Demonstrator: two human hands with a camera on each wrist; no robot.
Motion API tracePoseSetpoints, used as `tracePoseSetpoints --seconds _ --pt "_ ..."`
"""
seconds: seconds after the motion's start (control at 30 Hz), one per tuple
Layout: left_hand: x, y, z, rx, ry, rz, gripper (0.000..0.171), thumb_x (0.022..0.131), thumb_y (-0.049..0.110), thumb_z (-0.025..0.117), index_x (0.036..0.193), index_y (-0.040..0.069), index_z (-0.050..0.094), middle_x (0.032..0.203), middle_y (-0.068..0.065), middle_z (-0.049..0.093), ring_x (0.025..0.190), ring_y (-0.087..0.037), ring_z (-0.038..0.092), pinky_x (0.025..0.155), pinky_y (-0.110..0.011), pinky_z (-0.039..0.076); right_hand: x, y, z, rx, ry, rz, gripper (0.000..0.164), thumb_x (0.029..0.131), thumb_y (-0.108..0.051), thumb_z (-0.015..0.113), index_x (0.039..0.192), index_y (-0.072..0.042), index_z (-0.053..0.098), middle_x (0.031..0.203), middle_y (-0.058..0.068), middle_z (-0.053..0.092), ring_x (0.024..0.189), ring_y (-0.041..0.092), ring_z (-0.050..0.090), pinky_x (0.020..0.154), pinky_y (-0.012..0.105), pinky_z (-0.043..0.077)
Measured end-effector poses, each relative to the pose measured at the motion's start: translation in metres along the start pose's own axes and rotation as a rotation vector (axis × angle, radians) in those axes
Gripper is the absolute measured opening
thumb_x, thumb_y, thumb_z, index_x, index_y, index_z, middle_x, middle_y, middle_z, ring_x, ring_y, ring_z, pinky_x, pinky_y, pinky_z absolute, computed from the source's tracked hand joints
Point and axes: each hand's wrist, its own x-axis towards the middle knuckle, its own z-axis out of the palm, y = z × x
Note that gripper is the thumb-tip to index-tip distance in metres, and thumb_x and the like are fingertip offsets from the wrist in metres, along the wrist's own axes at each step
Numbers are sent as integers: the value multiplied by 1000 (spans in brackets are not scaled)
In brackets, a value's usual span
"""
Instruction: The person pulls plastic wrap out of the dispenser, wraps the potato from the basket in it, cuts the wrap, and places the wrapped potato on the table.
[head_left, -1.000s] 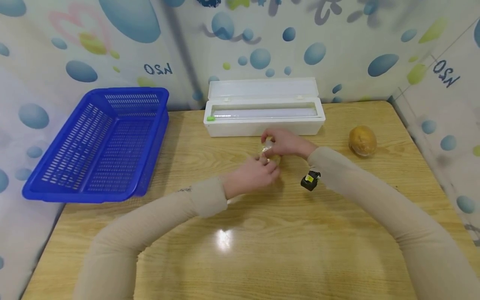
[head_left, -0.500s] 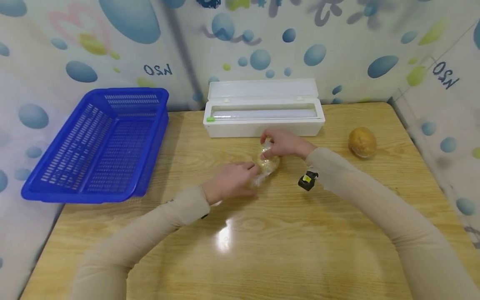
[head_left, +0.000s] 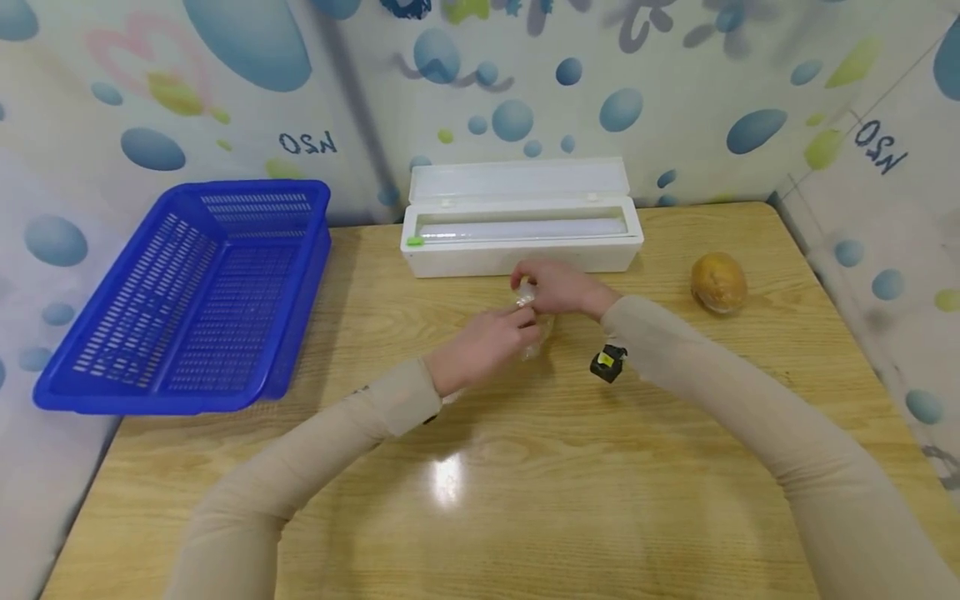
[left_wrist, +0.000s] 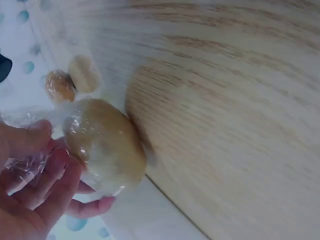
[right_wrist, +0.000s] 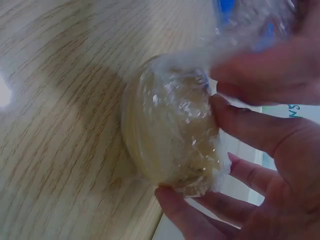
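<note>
Between both hands is a pale yellow, rounded fruit (right_wrist: 165, 130) wrapped in clear cling film, close over the wooden table; the hands largely cover it in the head view. My right hand (head_left: 562, 287) grips the fruit with thumb and fingers spread round its side, as the right wrist view shows. A gathered tail of cling film (right_wrist: 250, 35) stretches away from the fruit. My left hand (head_left: 483, 346) pinches that loose film between thumb and fingers, and in the left wrist view the wrapped side of the fruit bulges just beyond its fingertips.
Behind the hands stands a white cling film dispenser (head_left: 517, 258), lid up, with a roll inside and a green slider (head_left: 415, 241). A blue perforated basket (head_left: 277, 350) stands at the left. At the right sits another wrapped yellow-orange fruit (head_left: 718, 283). A patterned wall backs the table.
My left hand drew back leftward, pulling film and exposing the fruit, then came in again over it beside the right hand. The right hand keeps its grip. The head view shifted slightly.
</note>
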Motion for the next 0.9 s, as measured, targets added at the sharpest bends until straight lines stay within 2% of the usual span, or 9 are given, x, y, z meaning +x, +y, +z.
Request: tracePoseSetpoints --seconds 0.2,0.3,0.37,0.43,0.5,0.57,0.63,0.77,0.9 --pt "-2 -5 3 -178 68 -94 24 80 -14 61 95 4 62 108 -7 58 71 -17 53 57 -27 47 -1 1 0 58 -13 42 32 86 -11 66 116 -5 56 110 15 60 92 26 53 77 37 45" --pt "-3 -5 5 -201 112 -100 19 81 -12 62 90 5 61 103 -6 58 66 -16 51 57 -27 46 -1 2 -1 71 -17 45 32 87 -14 67 116 -5 56 108 15 61 91 26 54 77 37 45" --pt "-4 -4 6 -180 117 -88 15 82 -6 65 90 5 62 100 -6 59 71 -17 53 61 -28 48 -1 2 0 70 -18 42 34 86 -14 69 115 -5 56 108 16 61 92 27 54 78 37 45" --pt "-5 -2 7 -126 77 -71 14 82 5 71 94 7 63 100 -5 58 82 -19 56 71 -31 49 -1 1 0 56 -16 39 36 85 -15 71 115 -5 56 110 17 61 95 28 55 80 38 46" --pt "-7 1 9 -62 14 -71 27 82 19 76 101 8 61 103 -5 57 94 -22 56 78 -34 48 -1 1 -1 40 -15 38 37 84 -16 73 115 -5 55 111 17 60 96 29 55 81 38 46" --pt "-6 5 13 -18 -50 -102 41 81 31 77 108 8 56 105 -5 55 100 -24 54 83 -36 46 -1 0 -1 20 -11 36 38 83 -16 73 115 -6 56 112 17 60 97 29 55 82 39 45" --pt "-5 8 16 10 -79 -159 46 81 37 75 108 8 53 104 -5 55 94 -23 56 78 -36 47 -1 -1 -1 2 -5 28 38 82 -16 73 114 -6 56 111 17 60 96 29 54 82 39 45" --pt "0 12 23 55 -55 -221 25 84 17 70 101 7 54 90 -4 60 70 -18 59 62 -31 49 -1 -2 -1 -17 -2 20 40 81 -18 76 113 -6 56 105 16 61 93 28 55 80 39 45" --pt "3 13 24 122 -39 -166 20 81 -3 66 98 6 59 83 -3 62 60 -14 55 51 -25 45 -1 -3 -1 -15 -12 29 41 81 -20 77 114 -6 56 104 15 60 92 27 54 78 38 46"
